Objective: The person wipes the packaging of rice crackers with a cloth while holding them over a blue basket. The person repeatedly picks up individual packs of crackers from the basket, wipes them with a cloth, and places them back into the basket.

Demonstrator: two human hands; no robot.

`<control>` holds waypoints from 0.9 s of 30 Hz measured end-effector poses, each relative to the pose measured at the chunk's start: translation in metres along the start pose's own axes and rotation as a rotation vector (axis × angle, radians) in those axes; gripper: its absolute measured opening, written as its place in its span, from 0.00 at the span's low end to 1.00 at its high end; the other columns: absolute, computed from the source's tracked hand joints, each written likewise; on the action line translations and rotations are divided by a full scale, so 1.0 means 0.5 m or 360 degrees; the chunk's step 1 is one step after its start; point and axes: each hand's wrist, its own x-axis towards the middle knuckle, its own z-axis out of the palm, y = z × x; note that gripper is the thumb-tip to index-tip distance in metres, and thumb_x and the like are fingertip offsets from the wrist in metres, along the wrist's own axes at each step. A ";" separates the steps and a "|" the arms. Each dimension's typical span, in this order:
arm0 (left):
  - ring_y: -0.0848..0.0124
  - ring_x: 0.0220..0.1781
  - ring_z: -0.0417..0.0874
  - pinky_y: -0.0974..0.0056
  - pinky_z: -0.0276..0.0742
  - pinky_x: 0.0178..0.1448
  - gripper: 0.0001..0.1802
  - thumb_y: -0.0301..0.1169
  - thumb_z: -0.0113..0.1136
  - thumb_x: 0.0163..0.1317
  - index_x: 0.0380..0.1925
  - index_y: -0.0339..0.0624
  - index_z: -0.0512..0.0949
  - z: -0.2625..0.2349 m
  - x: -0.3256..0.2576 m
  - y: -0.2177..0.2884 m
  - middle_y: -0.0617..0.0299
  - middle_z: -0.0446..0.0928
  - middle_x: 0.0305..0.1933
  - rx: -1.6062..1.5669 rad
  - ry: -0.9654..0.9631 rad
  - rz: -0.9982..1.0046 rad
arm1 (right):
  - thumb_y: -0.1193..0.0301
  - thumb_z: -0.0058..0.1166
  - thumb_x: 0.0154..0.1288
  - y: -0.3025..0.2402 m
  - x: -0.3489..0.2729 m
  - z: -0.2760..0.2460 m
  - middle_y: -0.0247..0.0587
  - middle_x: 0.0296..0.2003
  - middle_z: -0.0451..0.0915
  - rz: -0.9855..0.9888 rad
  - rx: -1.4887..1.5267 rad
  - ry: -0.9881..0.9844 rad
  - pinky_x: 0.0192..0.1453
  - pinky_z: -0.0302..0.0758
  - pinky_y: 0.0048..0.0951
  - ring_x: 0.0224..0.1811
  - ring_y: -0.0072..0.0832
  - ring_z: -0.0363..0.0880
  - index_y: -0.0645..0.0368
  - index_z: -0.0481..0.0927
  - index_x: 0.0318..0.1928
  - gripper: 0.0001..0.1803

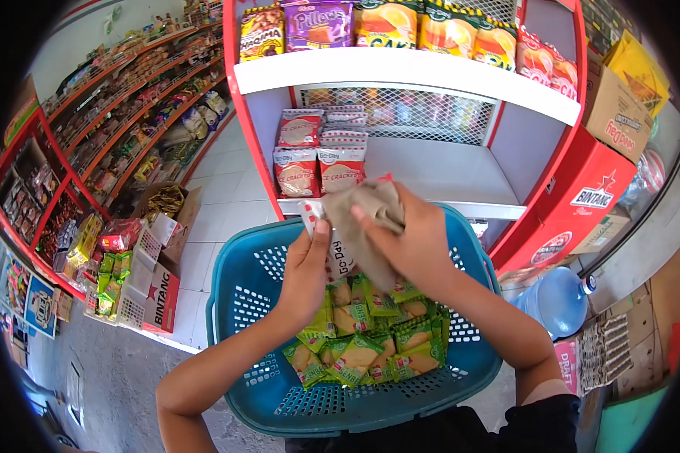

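Observation:
A red and white cracker packet [341, 263] is gripped by my left hand [307, 275], thumb on its near face. My right hand [417, 245] is closed on a greyish-beige cloth [366, 215], which lies against the packet and covers much of it. Both hands are above a teal plastic basket [221, 317] with slotted walls. Inside the basket lie many small green snack packets [355, 361]. Just beyond the hands, similar red and white cracker packets [341, 167] stand stacked at the left of a grey shelf [438, 170].
Larger snack bags [385, 24] line the upper shelf. To the right are red cartons [563, 200] and a blue water jug [555, 302]. On the left, a white crate [128, 306] of snacks stands on the floor, with long stocked shelves [143, 98] behind.

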 end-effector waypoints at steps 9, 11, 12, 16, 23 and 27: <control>0.56 0.17 0.71 0.60 0.62 0.22 0.15 0.35 0.41 0.68 0.31 0.33 0.69 -0.003 -0.023 -0.024 0.49 0.68 0.16 0.0991 0.0082 0.0614 | 0.67 0.59 0.48 -0.012 0.018 -0.036 0.53 0.23 0.76 0.0133 0.0157 0.0398 0.27 0.73 0.38 0.23 0.47 0.76 0.62 0.72 0.37 0.17; 0.47 0.19 0.70 0.56 0.63 0.22 0.13 0.32 0.41 0.67 0.31 0.31 0.68 0.001 -0.022 -0.020 0.43 0.67 0.17 0.1007 0.0014 0.0738 | 0.67 0.59 0.48 -0.033 -0.018 -0.016 0.52 0.22 0.77 -0.0218 -0.0019 0.0284 0.27 0.73 0.38 0.23 0.47 0.77 0.63 0.73 0.37 0.17; 0.52 0.16 0.71 0.57 0.62 0.21 0.12 0.31 0.41 0.67 0.31 0.31 0.68 -0.003 -0.024 -0.016 0.46 0.68 0.15 0.1094 -0.0001 0.0727 | 0.67 0.60 0.48 -0.025 -0.020 -0.016 0.51 0.22 0.77 -0.0122 -0.0068 0.0149 0.27 0.74 0.37 0.24 0.47 0.77 0.63 0.73 0.37 0.18; 0.62 0.15 0.74 0.59 0.63 0.20 0.14 0.32 0.40 0.68 0.32 0.29 0.67 0.000 -0.036 0.012 0.50 0.68 0.15 0.1064 0.0127 0.0661 | 0.68 0.60 0.48 0.021 0.004 -0.022 0.51 0.24 0.77 0.0216 -0.0144 0.0033 0.30 0.75 0.34 0.27 0.44 0.79 0.64 0.74 0.39 0.18; 0.68 0.15 0.77 0.69 0.71 0.14 0.18 0.38 0.29 0.71 0.37 0.34 0.64 -0.021 -0.004 0.031 0.56 0.74 0.21 0.0344 0.0291 0.0433 | 0.71 0.58 0.55 -0.009 0.013 -0.050 0.50 0.28 0.79 0.0128 0.0581 0.0591 0.32 0.74 0.26 0.29 0.37 0.81 0.64 0.76 0.36 0.10; 0.70 0.14 0.76 0.70 0.70 0.13 0.17 0.36 0.30 0.71 0.33 0.33 0.62 -0.012 -0.019 0.043 0.55 0.73 0.17 0.0421 0.0315 0.0369 | 0.74 0.60 0.43 -0.014 -0.022 -0.034 0.47 0.23 0.76 -0.0158 -0.0079 0.0059 0.29 0.73 0.33 0.24 0.42 0.77 0.63 0.73 0.38 0.18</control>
